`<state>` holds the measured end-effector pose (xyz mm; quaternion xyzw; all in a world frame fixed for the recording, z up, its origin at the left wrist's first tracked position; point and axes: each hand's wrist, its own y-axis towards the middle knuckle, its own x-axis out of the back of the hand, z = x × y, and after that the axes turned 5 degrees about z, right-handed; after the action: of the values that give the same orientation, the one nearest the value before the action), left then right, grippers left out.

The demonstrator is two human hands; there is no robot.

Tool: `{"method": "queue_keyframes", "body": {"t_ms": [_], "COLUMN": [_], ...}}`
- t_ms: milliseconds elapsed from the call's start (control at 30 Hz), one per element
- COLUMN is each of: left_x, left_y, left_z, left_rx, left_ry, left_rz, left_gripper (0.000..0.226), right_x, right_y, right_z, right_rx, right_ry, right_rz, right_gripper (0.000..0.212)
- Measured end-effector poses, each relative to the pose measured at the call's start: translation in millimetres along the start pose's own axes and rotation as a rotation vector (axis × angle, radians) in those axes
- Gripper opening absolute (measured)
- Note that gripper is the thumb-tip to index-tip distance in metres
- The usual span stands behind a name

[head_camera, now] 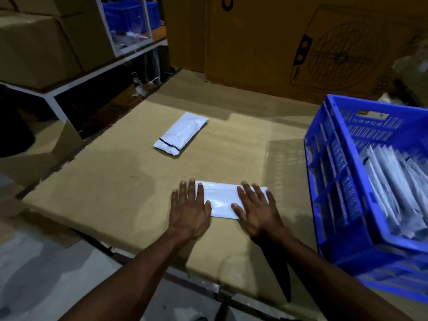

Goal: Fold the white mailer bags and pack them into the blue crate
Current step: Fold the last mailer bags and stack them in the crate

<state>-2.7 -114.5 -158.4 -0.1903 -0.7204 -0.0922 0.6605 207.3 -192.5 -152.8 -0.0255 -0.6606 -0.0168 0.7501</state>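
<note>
A folded white mailer bag (222, 201) lies flat on the cardboard sheet (120, 181) in front of me. My left hand (188, 209) presses its left end with straight, spread fingers. My right hand (256, 208) lies flat on its right end, fingers straight. A second white mailer bag (180, 133), folded and with a dark strip near one end, rests farther back on the cardboard, apart from both hands. The blue crate (335, 181) stands at the right and holds several folded white bags (393, 186) standing on edge.
A big cardboard box (266, 42) with a fan drawing stands behind the work area. At the left, a white metal shelf (53, 98) carries brown boxes, and another blue crate (129, 12) sits higher up. Grey floor shows at the lower left.
</note>
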Motion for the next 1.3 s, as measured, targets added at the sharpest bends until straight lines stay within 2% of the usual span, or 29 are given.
{"method": "queue_keyframes", "body": {"t_ms": [67, 167, 233, 300, 333, 367, 433, 500, 567, 700, 900, 1033, 1100, 1200, 1300], "left_x": [-1.8, 2.9, 5.2, 14.4, 20.7, 26.5, 32.0, 26.0, 22.1, 4.9, -0.2, -0.5, 0.4, -1.7, -1.2], "left_y": [0.7, -0.1, 1.6, 7.8, 11.5, 13.1, 15.8, 14.8, 3.2, -0.3, 4.1, 0.6, 0.7, 0.8, 1.7], "left_z": [0.7, -1.0, -0.5, -0.4, -0.5, -3.2, -20.0, -43.7, -59.4, -45.8, -4.4, 14.6, 11.7, 12.1, 15.1], "left_rx": [0.005, 0.003, 0.037, 0.118, 0.101, 0.036, -0.197, -0.372, -0.407, -0.314, -0.175, -0.084, -0.071, -0.088, -0.091], "left_ry": [-0.014, -0.055, -0.089, -0.156, -0.161, -0.129, -0.090, -0.187, -0.194, 0.001, -0.018, -0.017, -0.019, -0.027, -0.033], "left_rz": [0.008, 0.029, 0.057, 0.067, -0.002, -0.114, -0.181, -0.155, -0.041, -0.036, -0.067, -0.040, -0.025, -0.047, -0.032], "left_gripper": [0.082, 0.089, 0.082, 0.068, 0.064, 0.060, 0.052, 0.048, 0.052, 0.052, 0.061, 0.070, 0.075, 0.077, 0.078], "right_x": [0.1, 4.1, 9.6, 12.3, 15.2, 16.6, 14.3, 11.4, 11.0, 2.7, 5.3, 4.5, 12.7, 9.4, 4.6], "right_y": [-12.6, -17.9, -17.6, -12.9, -9.4, -5.2, 3.6, 4.9, 3.8, -2.2, 0.3, -11.2, -1.8, 20.3, 19.0], "right_z": [-14.1, -29.5, -32.7, -28.6, -24.1, -17.1, -3.4, 7.5, 10.7, 3.4, -15.0, -15.1, -2.5, 24.2, 24.8], "right_rx": [-0.032, -0.096, -0.116, -0.118, -0.106, -0.078, 0.022, 0.116, 0.158, 0.069, -0.007, 0.064, 0.011, 0.088, 0.120], "right_ry": [0.028, 0.122, 0.175, 0.158, 0.097, 0.040, 0.018, -0.002, -0.019, -0.019, 0.031, -0.061, -0.064, 0.002, 0.034], "right_rz": [-0.043, 0.036, 0.081, 0.092, 0.072, 0.066, 0.071, 0.065, -0.004, -0.028, 0.125, 0.013, 0.049, 0.117, 0.149], "right_gripper": [0.068, 0.085, 0.085, 0.075, 0.071, 0.070, 0.067, 0.053, 0.053, 0.056, 0.087, 0.072, 0.080, 0.099, 0.091]}}
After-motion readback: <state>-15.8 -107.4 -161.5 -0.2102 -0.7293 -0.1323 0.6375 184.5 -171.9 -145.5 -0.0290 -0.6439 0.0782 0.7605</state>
